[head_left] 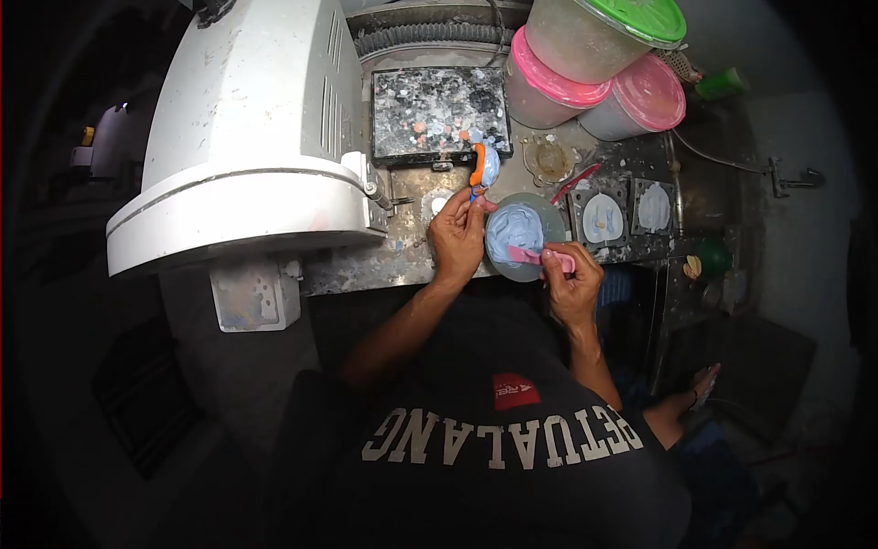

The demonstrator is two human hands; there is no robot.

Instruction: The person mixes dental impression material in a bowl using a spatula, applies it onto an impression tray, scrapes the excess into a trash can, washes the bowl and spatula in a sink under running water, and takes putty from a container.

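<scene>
Plainly, left fingers [475, 216] snug on one orange tray [476, 165], right fingers [553, 267] snug on one pink spatula [528, 255].

A grey wall [800, 238] stands at 3 o'clock, a stained bench [402, 263] at 12; dim floor [215, 403] spreads at 8, and a small light [123, 106] glows at 10.

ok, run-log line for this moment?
left hand: holds orange dental impression tray with blue paste | right hand: grips pink spatula, blade against blue mix in mixing bowl
</scene>
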